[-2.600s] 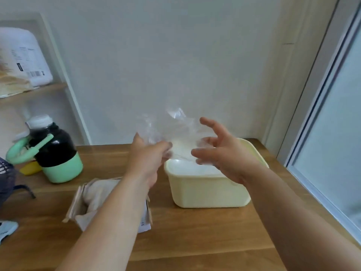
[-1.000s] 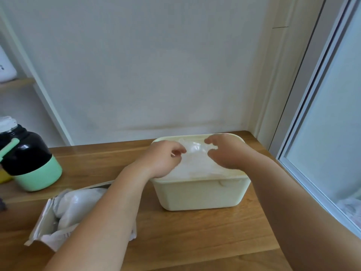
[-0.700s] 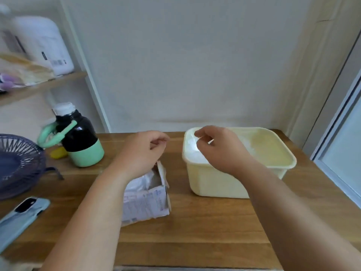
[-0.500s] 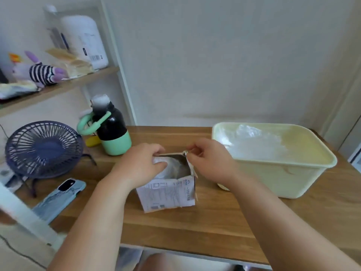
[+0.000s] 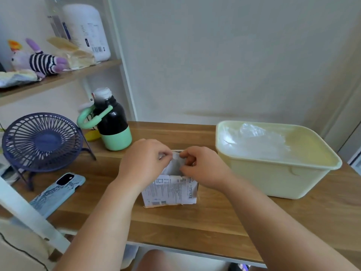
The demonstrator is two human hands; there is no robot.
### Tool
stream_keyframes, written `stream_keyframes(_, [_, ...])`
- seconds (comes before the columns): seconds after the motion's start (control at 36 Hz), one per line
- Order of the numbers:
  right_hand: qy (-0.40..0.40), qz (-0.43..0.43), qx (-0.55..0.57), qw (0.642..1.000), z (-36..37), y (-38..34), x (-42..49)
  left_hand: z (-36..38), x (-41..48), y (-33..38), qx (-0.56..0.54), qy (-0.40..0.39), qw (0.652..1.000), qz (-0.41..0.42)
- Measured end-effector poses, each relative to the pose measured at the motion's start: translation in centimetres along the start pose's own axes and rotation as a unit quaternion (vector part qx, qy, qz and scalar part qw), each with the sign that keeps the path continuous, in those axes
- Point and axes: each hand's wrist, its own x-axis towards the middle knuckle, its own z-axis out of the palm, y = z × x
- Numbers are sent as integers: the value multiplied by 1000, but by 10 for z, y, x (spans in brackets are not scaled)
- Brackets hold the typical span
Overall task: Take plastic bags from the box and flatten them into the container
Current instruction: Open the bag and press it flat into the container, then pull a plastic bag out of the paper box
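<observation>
Left hand (image 5: 144,161), right hand (image 5: 203,169) met over box (image 5: 170,194), pinching bag (image 5: 175,156), print (image 5: 190,189) perhaps Chinese

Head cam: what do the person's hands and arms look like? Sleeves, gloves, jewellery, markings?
The left hand and right hand are bare: no gloves, no rings visible. The left forearm and right forearm are uncovered up to the frame edge, with no sleeve, watch, bracelet or marking in view.
</observation>
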Motion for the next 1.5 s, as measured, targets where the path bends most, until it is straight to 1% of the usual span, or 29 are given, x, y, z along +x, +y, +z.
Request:
stream_keyframes(0.08, [-2,2,21,1000,-1,-1,0,-1,1,0,-123,47,991,-38])
stream_keyframes(0.17, [-4,6,43,999,-1,-3,0,-4,0,1,-235,46,967,-89])
stream_keyframes(0.28, [-3,15,56,998,-2,-6,1,-2,0,-1,-278,56,951,-123])
stream_keyframes(0.39, [-25,19,75,997,-6,-10,-2,0,1,-5,-340,86,922,-165])
stream_keyframes(0.47, [-26,6,53,998,-7,-14,-1,-1,2,-5,-363,105,909,-174])
stream_keyframes(0.5, [-19,-1,42,999,-7,-14,-1,-2,2,-4,-389,107,897,-182])
stream_keyframes(0.61, [2,-23,21,1000,-3,-17,1,-4,4,-3,-504,125,825,-225])
stream_keyframes(0.67, [6,-37,25,999,-1,-19,3,-6,3,-3,-557,104,791,-231])
stream_keyframes(0.69, [6,-47,21,999,-1,-20,4,-7,3,-4,-577,90,778,-232])
stream_keyframes(0.72, [2,-56,12,998,0,-20,5,-6,3,-5,-584,79,774,-232])
stream_keyframes(0.78, [-11,-69,2,998,1,-22,7,-5,0,-8,-565,69,788,-234])
stream_keyframes(0.81, [-19,-72,5,997,3,-22,8,-4,-1,-9,-538,71,808,-229])
stream_keyframes(0.83, [-25,-69,10,997,5,-22,9,-3,-2,-10,-500,76,835,-218])
stream_keyframes(0.89, [-35,-64,24,997,7,-21,10,-2,-5,-11,-423,101,881,-188])
stream_keyframes(0.92, [-37,-63,30,997,7,-21,10,-2,-6,-12,-397,115,893,-180])
stream_keyframes(0.94, [-38,-62,32,997,6,-20,10,-3,-6,-12,-385,123,897,-178])
stream_keyframes(1.0, [-31,-60,23,997,4,-19,10,-4,-6,-14,-390,129,894,-179])
stream_keyframes(1.11, [3,-53,-30,998,3,-19,9,-2,-4,-18,-417,151,872,-208])
stream_keyframes(1.22, [-6,-27,-111,993,5,-16,12,2,-3,-23,-451,167,842,-246])
stream_keyframes(1.28, [-11,-27,-119,993,6,-16,13,3,-2,-24,-452,168,837,-257])
stream_keyframes(1.36, [-12,-34,-80,996,8,-17,12,4,-1,-26,-442,149,844,-266])
stream_keyframes(1.42, [-3,-41,-4,999,7,-14,11,3,-1,-27,-438,143,845,-271])
stream_keyframes(1.44, [7,-46,34,998,7,-13,11,3,-2,-28,-430,146,849,-268])
stream_keyframes(1.5, [38,-52,75,995,6,-11,12,2,-4,-29,-394,157,868,-257])
